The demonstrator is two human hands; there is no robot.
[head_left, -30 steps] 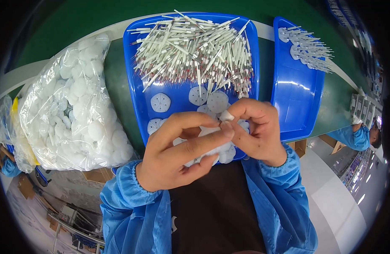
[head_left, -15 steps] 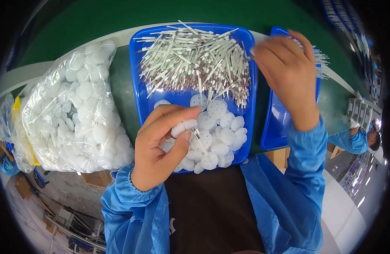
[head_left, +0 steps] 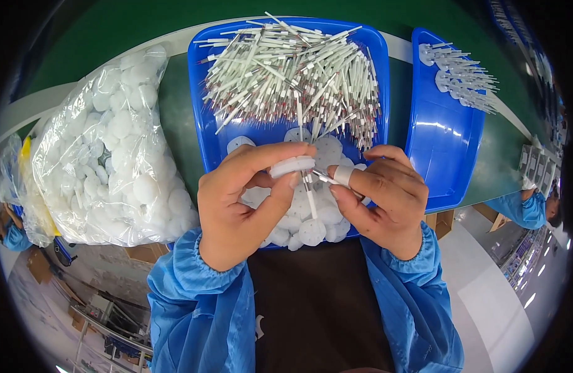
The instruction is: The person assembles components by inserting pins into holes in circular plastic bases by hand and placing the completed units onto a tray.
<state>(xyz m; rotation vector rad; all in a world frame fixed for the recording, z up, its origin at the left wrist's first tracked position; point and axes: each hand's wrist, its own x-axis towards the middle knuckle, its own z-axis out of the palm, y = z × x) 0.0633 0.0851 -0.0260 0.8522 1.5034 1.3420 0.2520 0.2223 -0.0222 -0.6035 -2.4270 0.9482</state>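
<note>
White and round, the disc (head_left: 291,166) sits pinched in your left hand (head_left: 243,202) above the blue tray (head_left: 202,124); your right hand (head_left: 389,202) pinches a thin stick (head_left: 324,178) just beside it. Steady the disc — a straight stick should align better.

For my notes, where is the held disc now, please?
In the head view, the disc is in the left hand, over the left tray.

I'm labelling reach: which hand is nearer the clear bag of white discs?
Left: the left hand is right of the clear bag; the right hand is farther right.
</note>
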